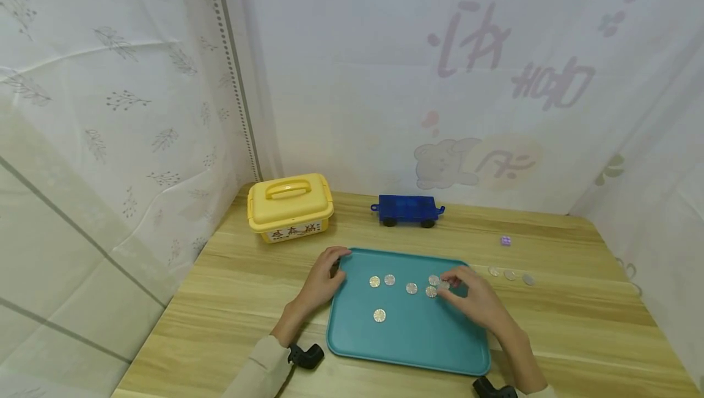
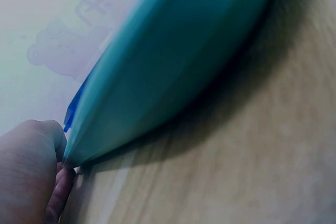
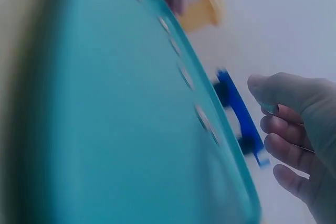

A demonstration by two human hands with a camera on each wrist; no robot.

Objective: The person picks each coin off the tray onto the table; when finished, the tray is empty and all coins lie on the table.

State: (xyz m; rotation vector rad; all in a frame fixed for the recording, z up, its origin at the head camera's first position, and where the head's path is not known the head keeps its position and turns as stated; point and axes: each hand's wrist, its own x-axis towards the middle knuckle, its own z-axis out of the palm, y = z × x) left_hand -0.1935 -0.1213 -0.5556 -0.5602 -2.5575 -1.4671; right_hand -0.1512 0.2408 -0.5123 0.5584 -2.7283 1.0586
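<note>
Pinching a silvery coin point(image 1: 443, 286) between thumb and fingers, my right hand point(image 1: 476, 299) hovers over the right part of the teal tray point(image 1: 407, 343), where six loose coins point(image 1: 411, 288) lie flat. My left hand point(image 1: 321, 280) grips the rim near the far left corner (three more coins point(image 1: 509, 275) lie on the wooden table point(image 1: 577, 324), beyond the tray's right edge).

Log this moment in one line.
left hand: holds tray corner | right hand: pinches coin over tray | other coins: on tray, on table
</note>
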